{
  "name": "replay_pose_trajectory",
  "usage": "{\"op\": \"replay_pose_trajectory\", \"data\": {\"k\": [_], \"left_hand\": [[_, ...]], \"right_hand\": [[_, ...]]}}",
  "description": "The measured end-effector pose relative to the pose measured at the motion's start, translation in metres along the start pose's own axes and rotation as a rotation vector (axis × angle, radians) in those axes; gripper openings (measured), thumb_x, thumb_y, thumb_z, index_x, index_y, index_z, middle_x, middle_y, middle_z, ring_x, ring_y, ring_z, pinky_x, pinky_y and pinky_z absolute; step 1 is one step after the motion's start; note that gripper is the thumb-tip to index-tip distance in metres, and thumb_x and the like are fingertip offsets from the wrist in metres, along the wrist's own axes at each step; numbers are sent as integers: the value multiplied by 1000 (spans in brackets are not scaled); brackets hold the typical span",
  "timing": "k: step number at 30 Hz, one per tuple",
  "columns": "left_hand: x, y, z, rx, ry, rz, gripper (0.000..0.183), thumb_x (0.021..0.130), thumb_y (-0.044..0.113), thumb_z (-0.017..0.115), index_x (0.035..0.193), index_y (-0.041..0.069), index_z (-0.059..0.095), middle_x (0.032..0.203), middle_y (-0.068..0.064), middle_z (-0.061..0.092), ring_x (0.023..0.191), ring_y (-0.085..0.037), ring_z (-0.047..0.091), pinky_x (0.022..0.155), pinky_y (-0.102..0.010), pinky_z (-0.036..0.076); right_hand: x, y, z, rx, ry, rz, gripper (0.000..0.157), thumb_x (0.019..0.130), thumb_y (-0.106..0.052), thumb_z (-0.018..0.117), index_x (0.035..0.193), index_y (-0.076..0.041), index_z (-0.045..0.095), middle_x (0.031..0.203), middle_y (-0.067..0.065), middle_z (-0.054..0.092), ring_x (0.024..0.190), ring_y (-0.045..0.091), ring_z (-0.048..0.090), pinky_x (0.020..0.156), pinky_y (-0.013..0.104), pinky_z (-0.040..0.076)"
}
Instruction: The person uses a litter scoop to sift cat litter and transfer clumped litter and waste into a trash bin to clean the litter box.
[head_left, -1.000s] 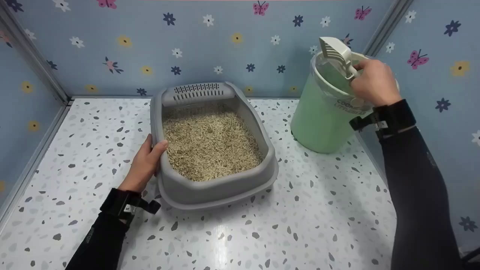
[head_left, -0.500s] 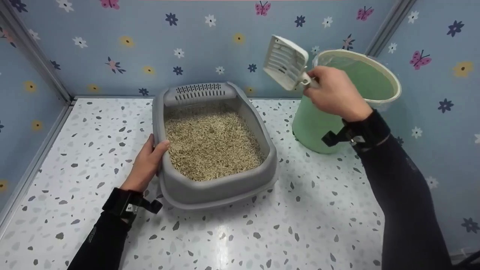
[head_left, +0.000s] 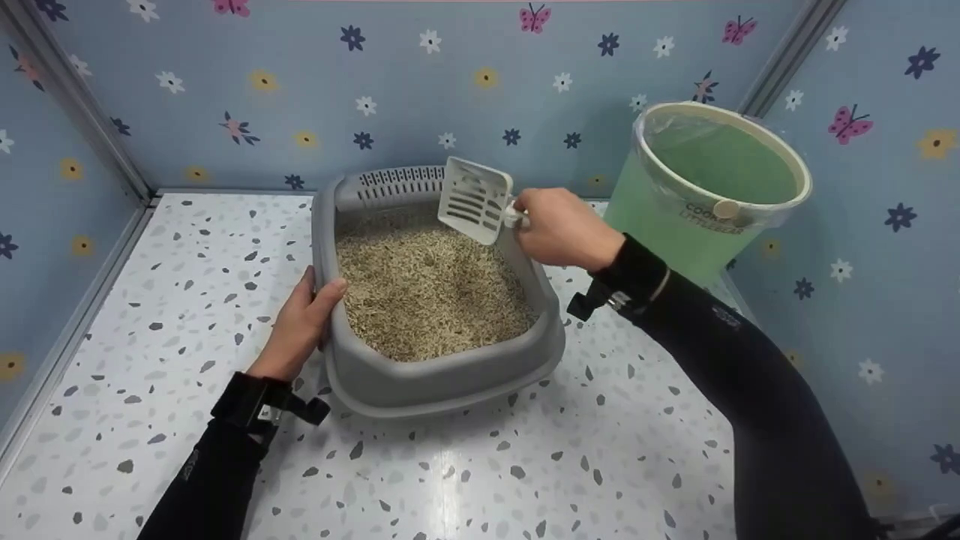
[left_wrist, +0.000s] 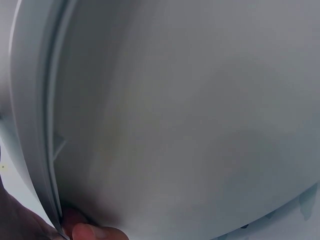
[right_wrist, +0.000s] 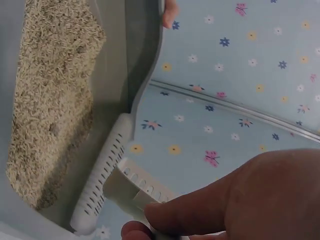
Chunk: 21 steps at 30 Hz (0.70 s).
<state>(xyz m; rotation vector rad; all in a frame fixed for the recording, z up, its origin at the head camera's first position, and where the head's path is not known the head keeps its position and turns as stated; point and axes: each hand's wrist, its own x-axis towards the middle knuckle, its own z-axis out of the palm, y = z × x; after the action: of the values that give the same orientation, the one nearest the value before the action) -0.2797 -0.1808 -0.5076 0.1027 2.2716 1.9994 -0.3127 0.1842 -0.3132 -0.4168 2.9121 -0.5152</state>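
Note:
A grey litter box [head_left: 442,386] holds a bed of tan pellet litter [head_left: 420,300]. My left hand [head_left: 300,326] grips its left rim, thumb over the edge; in the left wrist view, fingertips [left_wrist: 97,232] show at the rim's underside. My right hand [head_left: 566,229] holds a white slotted litter scoop [head_left: 474,201] by its handle, above the back right part of the box. The scoop's slotted head tilts up, with no litter seen on it. In the right wrist view the scoop [right_wrist: 140,187] overlaps the box's perforated back edge [right_wrist: 102,175].
A green bin [head_left: 660,217] with a cream rim and clear liner stands at the back right, beyond my right forearm. Blue flowered panels [head_left: 405,75] enclose the back and sides. The speckled white tabletop [head_left: 465,472] extends in front of the box.
My right hand has carried the scoop leftward and down from over the green bin to above the litter box. My left hand keeps its grip on the rim.

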Motion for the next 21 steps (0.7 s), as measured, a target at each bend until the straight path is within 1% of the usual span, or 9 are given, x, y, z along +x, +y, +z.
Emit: {"op": "replay_pose_trajectory", "data": {"k": [3,6,8,9,12,14,17,20,21], "left_hand": [[1,0,0,10,-1,20,90,113,56,56,181,17,13,174,-22,30,150,-33,38,112,-37,39],[0,0,-1,19,-1,11,92,112,58,56,181,20,8,177,-22,28,152,-33,37,117,-40,38],[0,0,-1,20,-3,3,93,112,58,56,181,20,6,176,-24,30,150,-36,40,117,-44,40],[0,0,-1,18,-2,-2,93,112,58,56,181,20,7,174,-24,32,146,-37,42,114,-46,42],[1,-1,-2,12,-2,-8,94,112,57,56,181,21,4,179,-22,25,152,-36,38,121,-49,39],[0,0,-1,8,-2,-11,94,112,58,56,181,22,3,182,-22,21,155,-37,36,124,-52,37],[0,0,0,5,-8,-16,96,112,59,57,181,22,0,185,-19,12,160,-36,29,129,-54,32],[-1,1,0,11,-8,-22,96,112,59,57,180,22,0,184,-20,13,158,-39,32,125,-54,37],[-1,2,0,12,-9,-22,96,112,58,56,180,22,0,184,-21,14,158,-39,33,124,-53,38]], "right_hand": [[10,-7,13,-21,-84,11,27,98,-2,62,121,-3,76,107,11,77,73,21,65,60,34,58],[22,-12,23,-45,-186,28,14,98,-2,64,106,-7,74,91,7,72,65,16,60,55,29,53],[30,-14,28,-67,-248,37,8,100,-6,65,97,-9,71,83,4,68,61,14,60,52,26,51],[34,-14,31,-75,-279,37,11,101,-6,63,92,-10,69,79,3,66,58,13,58,51,26,50],[46,-15,39,-91,-351,33,24,105,-10,61,81,-12,60,69,1,60,53,13,58,48,25,47],[52,-14,44,-82,-394,27,29,109,-14,62,80,-10,60,66,0,59,52,14,58,48,24,47],[58,-12,49,-62,-430,24,30,111,-18,63,85,-5,63,67,1,60,52,15,57,48,24,48],[61,-11,53,-52,-436,12,27,110,-17,64,87,-4,64,68,1,59,52,14,56,48,25,49],[62,-11,54,-49,-435,13,27,110,-16,63,85,-7,62,67,1,58,52,14,55,48,26,49]]}}
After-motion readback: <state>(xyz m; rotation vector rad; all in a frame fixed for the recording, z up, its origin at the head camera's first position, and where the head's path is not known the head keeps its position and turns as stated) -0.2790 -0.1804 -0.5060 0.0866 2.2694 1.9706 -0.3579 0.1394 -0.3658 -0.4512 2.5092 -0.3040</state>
